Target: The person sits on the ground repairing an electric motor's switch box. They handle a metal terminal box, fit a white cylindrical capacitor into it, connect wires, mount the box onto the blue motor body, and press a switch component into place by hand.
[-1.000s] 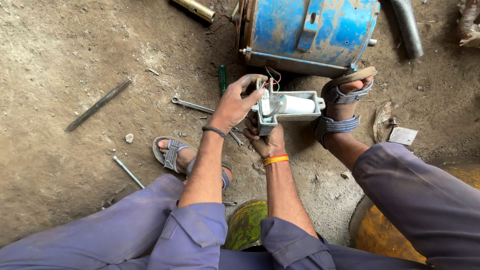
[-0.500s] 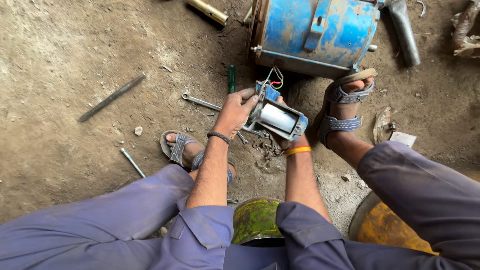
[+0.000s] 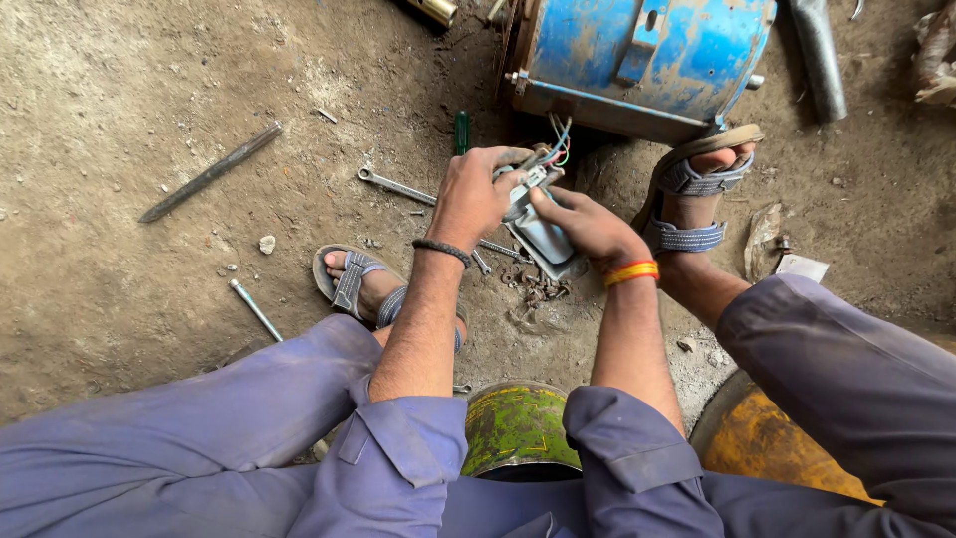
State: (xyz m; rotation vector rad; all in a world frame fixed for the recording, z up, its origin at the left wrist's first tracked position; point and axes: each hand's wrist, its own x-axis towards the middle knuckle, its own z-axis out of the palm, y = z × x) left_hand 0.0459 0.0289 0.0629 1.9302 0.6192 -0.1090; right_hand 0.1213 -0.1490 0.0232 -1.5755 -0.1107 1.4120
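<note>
At the upper left of the frame we see a long dark metal chisel bar (image 3: 211, 171) lying slantwise on the dirt floor (image 3: 110, 90). Below it, at left of centre, a thin silver steel rod (image 3: 255, 309) lies on the floor just beside our left foot in a grey strapped sandal (image 3: 351, 279). A slim silver open-ended spanner (image 3: 396, 185) rests a little higher, with a green-handled screwdriver (image 3: 461, 132) near its far end.

In the middle of the frame our left hand (image 3: 476, 197), a black band at the wrist, is clamped over the upper end of a small grey rectangular metal terminal box (image 3: 543, 231). Thin coloured wires (image 3: 558, 137) run from that end up toward the big blue painted metal motor housing (image 3: 647, 55) at the top of the frame. Our right hand (image 3: 588, 224), with an orange and red wristband, closes round the box's right edge, thumb laid across its face. The box is held tilted above the floor, just below the housing.

At right, our other sandalled foot (image 3: 697, 189) rests against the housing.
</note>
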